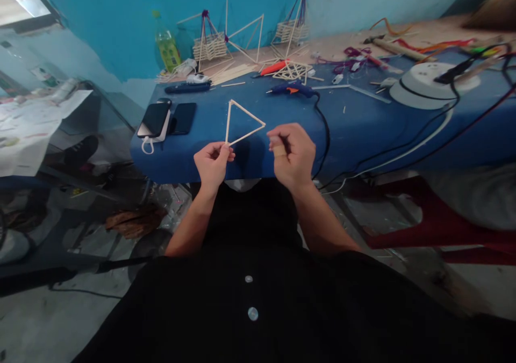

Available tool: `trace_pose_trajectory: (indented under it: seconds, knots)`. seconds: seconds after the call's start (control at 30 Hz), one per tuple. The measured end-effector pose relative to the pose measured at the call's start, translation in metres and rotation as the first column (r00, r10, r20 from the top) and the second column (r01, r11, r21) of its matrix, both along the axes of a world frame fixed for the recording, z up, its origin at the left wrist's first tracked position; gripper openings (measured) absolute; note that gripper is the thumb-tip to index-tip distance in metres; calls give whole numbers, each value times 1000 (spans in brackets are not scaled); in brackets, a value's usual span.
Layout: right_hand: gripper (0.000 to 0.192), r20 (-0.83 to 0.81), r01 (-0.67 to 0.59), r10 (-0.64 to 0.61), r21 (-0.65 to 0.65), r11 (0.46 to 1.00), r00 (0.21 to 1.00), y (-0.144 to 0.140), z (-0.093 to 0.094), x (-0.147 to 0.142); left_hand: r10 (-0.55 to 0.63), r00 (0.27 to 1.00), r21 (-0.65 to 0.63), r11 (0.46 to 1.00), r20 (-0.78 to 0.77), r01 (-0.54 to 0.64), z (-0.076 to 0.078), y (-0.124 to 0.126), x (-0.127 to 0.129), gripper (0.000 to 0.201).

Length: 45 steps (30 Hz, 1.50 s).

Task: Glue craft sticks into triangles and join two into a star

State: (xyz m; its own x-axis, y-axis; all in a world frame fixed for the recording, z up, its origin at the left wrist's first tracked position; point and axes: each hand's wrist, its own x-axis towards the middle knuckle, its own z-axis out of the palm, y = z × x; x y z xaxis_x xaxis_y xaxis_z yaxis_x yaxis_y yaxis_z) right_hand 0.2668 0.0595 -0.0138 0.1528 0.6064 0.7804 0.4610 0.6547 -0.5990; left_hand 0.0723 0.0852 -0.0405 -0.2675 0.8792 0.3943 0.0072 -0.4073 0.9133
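Blue-covered worktable (363, 132) against a turquoise wall, strewn with sticks and a blue glue gun (291, 89). Left hand (212, 161) pinches 1 lower corner of the thin pale wooden-stick triangle (242, 122), holding it upright, probably for inspection. Right hand (291, 153), just beside the triangle's far corner, is loosely clenched; contact cannot be told.

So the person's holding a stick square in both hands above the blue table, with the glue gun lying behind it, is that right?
Not quite: the head view shows a triangle of sticks, not a square. The left hand and right hand do hold it above the blue table, with the glue gun lying behind it.
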Motion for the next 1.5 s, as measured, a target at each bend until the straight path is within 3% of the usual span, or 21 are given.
trace_pose_trajectory:
  seconds: [0.1,0.17,0.3,0.4,0.57,0.8,0.97,1.17,1.3,1.5]
  knots:
    - [20,40,107,-104,-72,992,994,54,-2,26,16,993,-25,999,-117,-19,5,21,-7,15]
    - [18,69,145,-133,-199,969,989,92,-2,38,52,964,11,999,-262,-51,13,39,-14,17]
    - [14,109,158,-126,-364,918,986,136,-5,43,147,826,114,988,-544,-100,32,74,-26,18]
    - [15,144,161,-115,-376,913,983,138,-11,38,150,774,111,988,-615,-104,36,93,-31,18]
    - [22,234,184,-106,-341,922,966,139,-21,42,118,763,50,992,-635,-113,27,112,-34,16]
    - [16,101,102,-60,-495,863,993,143,-20,44,79,777,-16,993,-624,-114,23,120,-38,17]
    - [11,156,119,-49,-482,868,987,141,-14,45,37,800,-91,989,-599,-114,23,128,-41,19]
    - [19,137,73,-4,-498,864,991,143,-12,45,-30,830,-224,968,-556,-116,21,147,-44,30]
    - [21,93,47,-1,-490,871,996,144,-12,44,-10,816,-205,970,-578,-134,20,151,-45,34]
    - [21,21,11,-1,-506,862,1000,146,-17,43,-39,825,-235,965,-564,-115,19,149,-48,25]
